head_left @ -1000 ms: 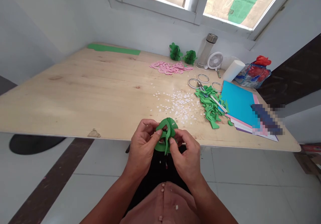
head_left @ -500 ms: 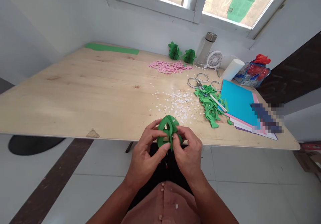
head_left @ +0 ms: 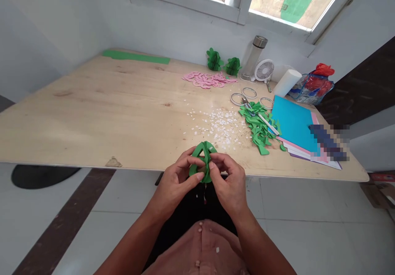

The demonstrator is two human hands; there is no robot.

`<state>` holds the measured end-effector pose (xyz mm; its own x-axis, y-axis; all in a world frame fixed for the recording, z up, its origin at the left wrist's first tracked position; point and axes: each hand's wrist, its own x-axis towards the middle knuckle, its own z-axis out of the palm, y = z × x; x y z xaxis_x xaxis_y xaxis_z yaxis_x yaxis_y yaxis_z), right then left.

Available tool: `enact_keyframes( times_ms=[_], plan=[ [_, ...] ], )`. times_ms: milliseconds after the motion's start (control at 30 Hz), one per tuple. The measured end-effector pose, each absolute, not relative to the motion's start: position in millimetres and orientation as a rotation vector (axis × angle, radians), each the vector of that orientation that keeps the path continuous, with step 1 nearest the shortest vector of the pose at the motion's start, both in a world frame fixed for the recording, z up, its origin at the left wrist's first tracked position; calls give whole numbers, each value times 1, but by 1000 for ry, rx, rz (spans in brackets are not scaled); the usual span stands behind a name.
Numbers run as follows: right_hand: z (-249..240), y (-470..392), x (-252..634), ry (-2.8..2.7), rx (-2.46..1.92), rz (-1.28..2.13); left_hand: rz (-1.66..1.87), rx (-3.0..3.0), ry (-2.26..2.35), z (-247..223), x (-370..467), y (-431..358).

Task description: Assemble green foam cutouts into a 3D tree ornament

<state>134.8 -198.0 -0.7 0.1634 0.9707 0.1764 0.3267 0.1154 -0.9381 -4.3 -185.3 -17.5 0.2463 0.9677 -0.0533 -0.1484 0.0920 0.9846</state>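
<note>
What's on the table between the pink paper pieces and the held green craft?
White bits lie scattered between the pink pieces and the green craft, in the head view.

We are looking through a single head-worn view, facing forward and steeply down from above the wearer's own dusty-pink buttoned shirt point(head_left: 191, 246), which is filling the bottom middle. We are seeing the bare left hand point(head_left: 175, 178) and bare right hand point(head_left: 230, 180) from above and behind, fairly near and just below centre. Beyond them, we are viewing the pale wooden table point(head_left: 123, 110) across its width, its front edge running below mid-height. Farther off, we are taking in the white wall point(head_left: 160, 28) and the lower part of the white-framed window point(head_left: 191, 3) along the top.
</note>
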Motion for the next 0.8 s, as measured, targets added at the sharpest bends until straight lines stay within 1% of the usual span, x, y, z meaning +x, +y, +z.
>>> enact_keyframes(
  times_ms=[367,800],
  plan=[
    [-2,-197,137,-1324,-1421,741,1120,1175,1086,-6,-9,-185],
    [0,-196,137,-1300,-1429,702,1127,1050,1086,-10,-7,-183]
  ],
)
